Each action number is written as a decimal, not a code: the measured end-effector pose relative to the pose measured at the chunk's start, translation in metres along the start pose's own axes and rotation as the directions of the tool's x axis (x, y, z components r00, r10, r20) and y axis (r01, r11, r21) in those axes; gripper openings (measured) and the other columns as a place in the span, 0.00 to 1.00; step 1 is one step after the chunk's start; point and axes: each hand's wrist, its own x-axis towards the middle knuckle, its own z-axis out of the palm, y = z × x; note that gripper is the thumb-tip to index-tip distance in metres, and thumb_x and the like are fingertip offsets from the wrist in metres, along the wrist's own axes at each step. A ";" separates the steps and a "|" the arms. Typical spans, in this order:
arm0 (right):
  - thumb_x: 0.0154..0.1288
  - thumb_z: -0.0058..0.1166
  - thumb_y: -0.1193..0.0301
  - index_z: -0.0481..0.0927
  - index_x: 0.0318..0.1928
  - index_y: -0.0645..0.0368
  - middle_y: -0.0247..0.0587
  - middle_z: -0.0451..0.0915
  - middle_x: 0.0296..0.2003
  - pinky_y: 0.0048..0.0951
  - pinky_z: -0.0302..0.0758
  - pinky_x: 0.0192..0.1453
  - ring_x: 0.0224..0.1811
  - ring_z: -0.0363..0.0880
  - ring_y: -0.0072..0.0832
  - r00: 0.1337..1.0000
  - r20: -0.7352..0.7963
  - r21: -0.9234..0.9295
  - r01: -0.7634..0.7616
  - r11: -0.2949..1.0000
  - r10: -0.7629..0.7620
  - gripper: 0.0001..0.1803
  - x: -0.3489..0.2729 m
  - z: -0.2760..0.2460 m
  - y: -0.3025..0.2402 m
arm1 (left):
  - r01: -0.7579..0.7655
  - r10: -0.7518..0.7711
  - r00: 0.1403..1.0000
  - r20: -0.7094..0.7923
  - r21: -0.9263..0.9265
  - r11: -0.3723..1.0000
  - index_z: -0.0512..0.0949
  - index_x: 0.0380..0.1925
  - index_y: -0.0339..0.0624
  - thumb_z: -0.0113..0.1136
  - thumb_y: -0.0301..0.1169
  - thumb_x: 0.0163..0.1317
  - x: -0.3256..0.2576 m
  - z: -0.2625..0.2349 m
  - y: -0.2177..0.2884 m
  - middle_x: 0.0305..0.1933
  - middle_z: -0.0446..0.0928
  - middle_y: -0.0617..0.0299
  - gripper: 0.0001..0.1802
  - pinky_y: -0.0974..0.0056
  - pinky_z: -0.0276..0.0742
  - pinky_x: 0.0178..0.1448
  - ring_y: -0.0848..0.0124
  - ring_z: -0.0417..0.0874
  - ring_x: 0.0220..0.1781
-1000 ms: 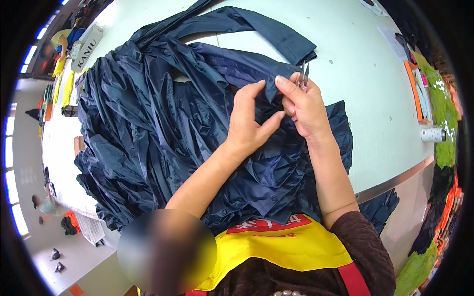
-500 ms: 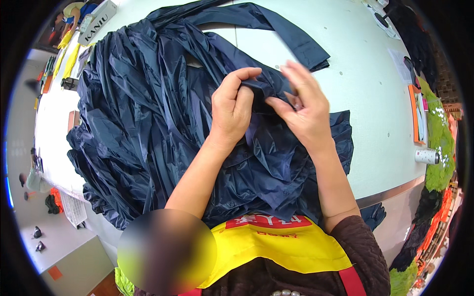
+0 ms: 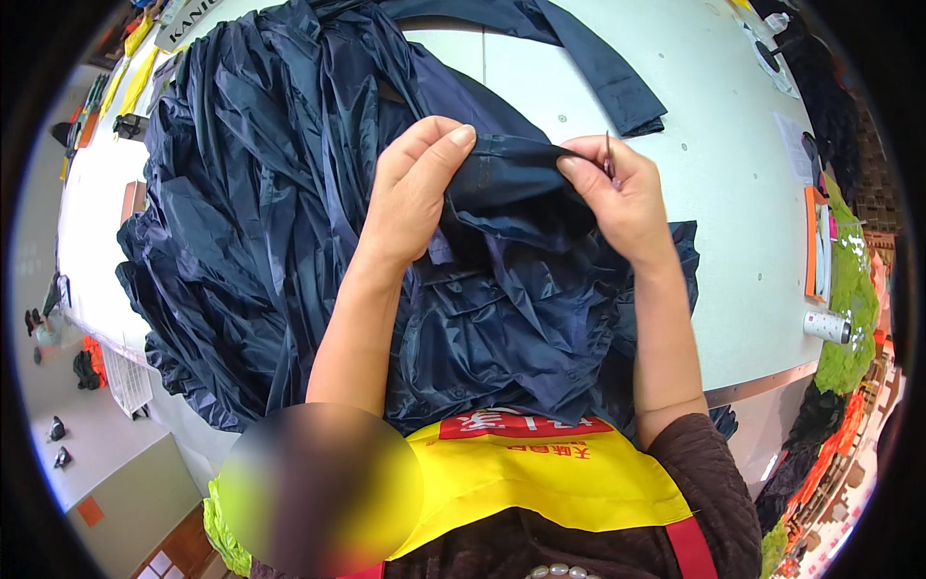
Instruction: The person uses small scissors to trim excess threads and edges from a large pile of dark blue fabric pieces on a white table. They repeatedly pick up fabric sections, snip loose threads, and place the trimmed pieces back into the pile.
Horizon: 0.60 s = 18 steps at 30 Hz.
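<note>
A large dark navy garment [image 3: 270,193] of thin shiny fabric lies crumpled over a pale table [image 3: 733,222]. My left hand [image 3: 415,188] pinches a raised fold of it from the left. My right hand [image 3: 622,198] grips the same fold from the right and also holds a thin metal tool [image 3: 609,154] upright between its fingers. The stretch of fabric between the two hands is pulled taut and lifted off the pile.
A separate navy strip [image 3: 588,58] lies at the far side of the table. An orange flat item [image 3: 815,241] and a small white roll [image 3: 828,326] sit near the right edge. Yellow tools and clutter [image 3: 125,68] line the far left.
Both hands have lifted the fold of fabric higher and drawn apart, stretching it between them. The view has tilted closer to the garment.
</note>
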 end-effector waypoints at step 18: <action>0.59 0.56 0.64 0.81 0.42 0.60 0.27 0.77 0.28 0.14 0.67 0.39 0.31 0.71 0.14 0.940 0.261 0.202 -0.275 0.940 0.219 0.14 0.006 -0.022 0.012 | 0.294 -0.308 0.951 -0.043 -0.193 0.936 0.73 0.50 0.36 0.45 0.26 0.64 0.001 0.003 -0.019 0.40 0.77 0.61 0.16 0.73 0.74 0.44 0.77 0.78 0.39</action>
